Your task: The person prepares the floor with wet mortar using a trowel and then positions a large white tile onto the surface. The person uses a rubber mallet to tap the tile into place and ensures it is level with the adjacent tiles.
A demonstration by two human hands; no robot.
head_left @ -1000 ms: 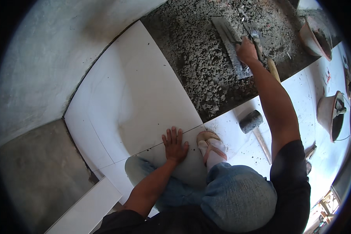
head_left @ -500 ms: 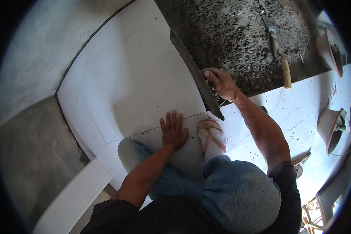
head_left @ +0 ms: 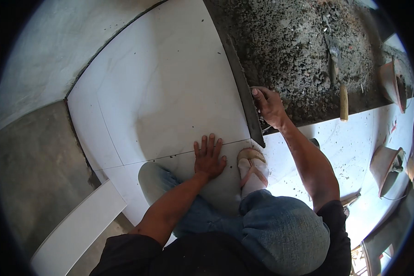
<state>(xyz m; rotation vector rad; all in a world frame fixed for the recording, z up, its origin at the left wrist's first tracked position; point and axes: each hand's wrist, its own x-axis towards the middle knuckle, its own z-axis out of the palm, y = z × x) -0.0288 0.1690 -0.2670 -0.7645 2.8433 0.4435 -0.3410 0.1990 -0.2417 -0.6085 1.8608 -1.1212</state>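
Note:
My left hand (head_left: 209,158) rests palm down with spread fingers on the white floor tiles, next to a thin joint line. To its right, my right hand (head_left: 270,108) is closed at the outer side of a long, flat, dark grey straightedge (head_left: 244,87), thumb bent toward it. The straightedge runs along the right edge of a large white tile (head_left: 184,78). Its near end is cut to a point just above my sandalled foot (head_left: 254,168). Most of my right fingertips are hidden behind the hand.
Rough grey mortar (head_left: 285,50) fills the far right. On it lies a trowel (head_left: 344,103) with a wooden handle. Two buckets, one farther (head_left: 392,85) and one nearer (head_left: 384,165), stand at the right. A wall (head_left: 37,152) bounds the left, near a white slab (head_left: 78,225).
The straightedge has turned slightly, and its far end now lies closer along the tile edge. My right hand stays on it; my left hand stays flat. The whole view has shifted a little.

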